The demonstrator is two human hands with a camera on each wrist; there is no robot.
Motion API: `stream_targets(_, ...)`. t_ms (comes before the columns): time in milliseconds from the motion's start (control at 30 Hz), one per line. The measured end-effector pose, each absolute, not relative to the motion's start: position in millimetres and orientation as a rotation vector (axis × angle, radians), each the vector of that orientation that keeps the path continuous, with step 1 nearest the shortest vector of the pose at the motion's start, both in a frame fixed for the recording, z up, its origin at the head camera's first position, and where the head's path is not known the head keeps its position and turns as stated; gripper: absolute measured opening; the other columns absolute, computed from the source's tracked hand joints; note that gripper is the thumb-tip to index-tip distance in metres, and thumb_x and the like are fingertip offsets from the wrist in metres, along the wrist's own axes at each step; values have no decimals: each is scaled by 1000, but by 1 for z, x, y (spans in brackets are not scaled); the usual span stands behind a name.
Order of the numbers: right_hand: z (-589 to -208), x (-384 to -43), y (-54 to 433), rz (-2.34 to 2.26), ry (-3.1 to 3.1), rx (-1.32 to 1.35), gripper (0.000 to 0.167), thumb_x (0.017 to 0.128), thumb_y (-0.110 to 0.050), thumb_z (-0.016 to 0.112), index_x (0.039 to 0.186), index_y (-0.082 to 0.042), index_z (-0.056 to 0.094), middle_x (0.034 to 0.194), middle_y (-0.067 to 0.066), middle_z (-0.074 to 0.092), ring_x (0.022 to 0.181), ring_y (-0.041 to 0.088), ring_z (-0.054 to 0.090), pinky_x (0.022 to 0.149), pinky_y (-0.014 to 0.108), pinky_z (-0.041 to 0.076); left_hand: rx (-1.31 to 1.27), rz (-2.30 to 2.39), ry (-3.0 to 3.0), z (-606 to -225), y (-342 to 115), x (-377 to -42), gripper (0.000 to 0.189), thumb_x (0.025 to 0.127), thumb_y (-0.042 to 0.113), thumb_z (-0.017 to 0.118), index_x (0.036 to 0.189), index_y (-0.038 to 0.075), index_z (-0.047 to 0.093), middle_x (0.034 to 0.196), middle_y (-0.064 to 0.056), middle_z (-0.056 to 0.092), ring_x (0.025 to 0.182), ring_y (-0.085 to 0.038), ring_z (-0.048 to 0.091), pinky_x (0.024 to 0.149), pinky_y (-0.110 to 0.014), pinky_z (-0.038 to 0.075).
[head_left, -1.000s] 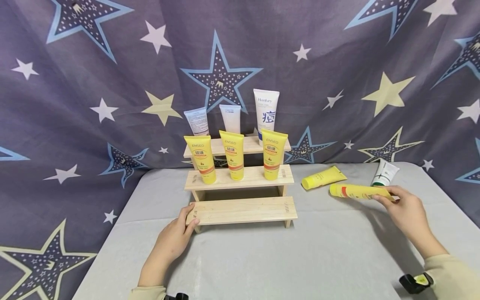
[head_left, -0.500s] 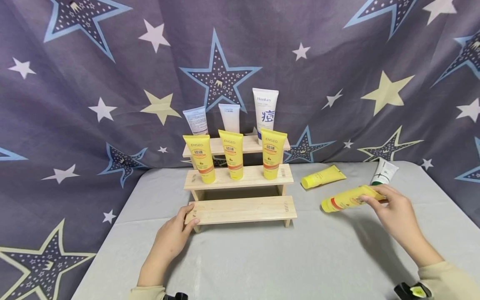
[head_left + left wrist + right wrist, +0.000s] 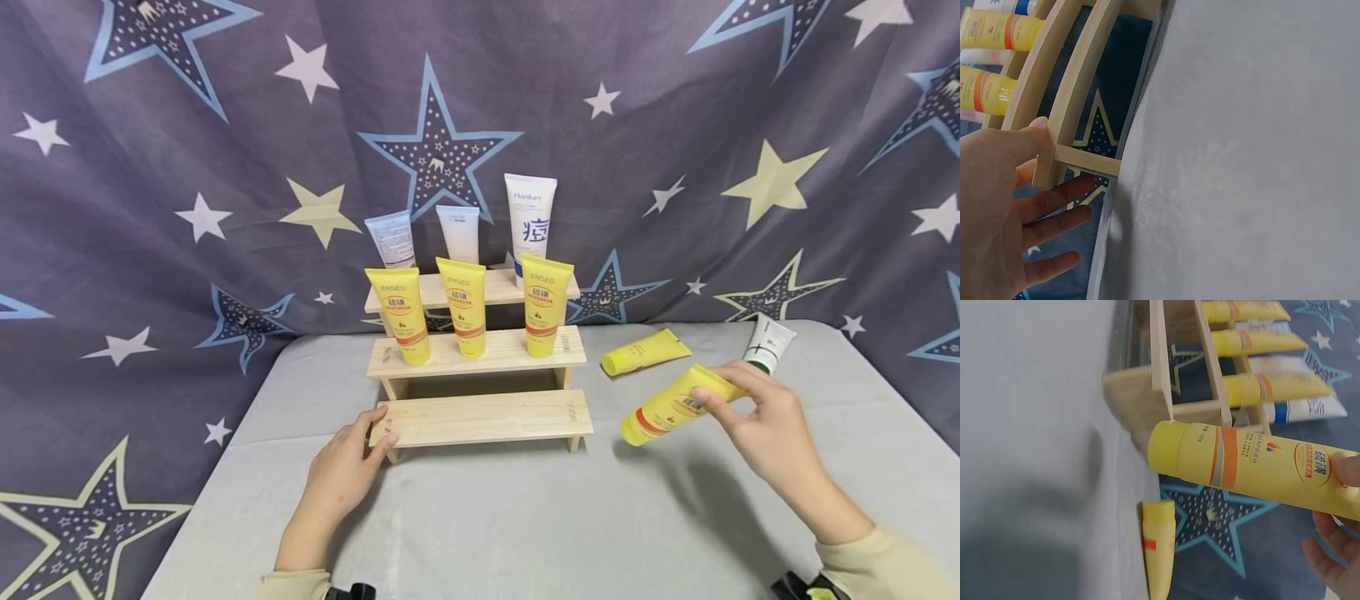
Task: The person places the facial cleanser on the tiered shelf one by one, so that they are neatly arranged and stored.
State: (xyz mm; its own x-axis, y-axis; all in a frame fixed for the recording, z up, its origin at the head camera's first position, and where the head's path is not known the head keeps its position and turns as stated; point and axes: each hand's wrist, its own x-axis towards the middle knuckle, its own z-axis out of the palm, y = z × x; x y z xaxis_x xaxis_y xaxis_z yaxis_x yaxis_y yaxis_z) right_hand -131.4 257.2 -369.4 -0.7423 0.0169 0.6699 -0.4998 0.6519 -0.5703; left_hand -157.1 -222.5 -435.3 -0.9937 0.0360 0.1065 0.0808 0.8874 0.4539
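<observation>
My right hand (image 3: 780, 429) pinches a yellow squeeze tube (image 3: 670, 410) near its flat crimped end, between thumb and fingers. The tube tilts above the table, cap end down and to the left. In the right wrist view the same tube (image 3: 1254, 459) crosses in front of the rack. My left hand (image 3: 341, 471) holds the left end of the lowest step of a three-step wooden rack (image 3: 480, 418). Seen from the left wrist, thumb and index finger grip the step's end while the other fingers (image 3: 1057, 226) extend loosely. Three yellow tubes (image 3: 467, 308) stand on the middle step.
Two pale tubes (image 3: 459, 233) and a taller white tube (image 3: 532, 217) stand on the top step. Right of the rack, another yellow tube (image 3: 645, 352) lies on the grey cloth-covered table (image 3: 517, 525). A white tube with a green cap (image 3: 768, 342) lies behind my right hand.
My right hand has moved left and toward me with the yellow tube, whose cap end now points further down. The left hand has stayed on the rack.
</observation>
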Motion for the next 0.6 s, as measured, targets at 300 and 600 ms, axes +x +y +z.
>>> stream_targets(300,-365,-129,231,1065,-2188,480,31,71,12,81,100,2,74,89,-1,69,92,-7,58,87,8,41,-82,-743,-2968,-435,-222,-157,55,102,42,54,146,10,47,133,-23,58,118,-41,57,92,-60,45)
stream_targets(600,-363,-135,199,1128,-2130,621,33,70,14,80,99,1,74,93,5,71,91,3,61,85,11,45,-108,-745,-2960,-436,-224,-158,54,102,41,54,145,10,48,133,-23,58,119,-41,56,93,-60,45)
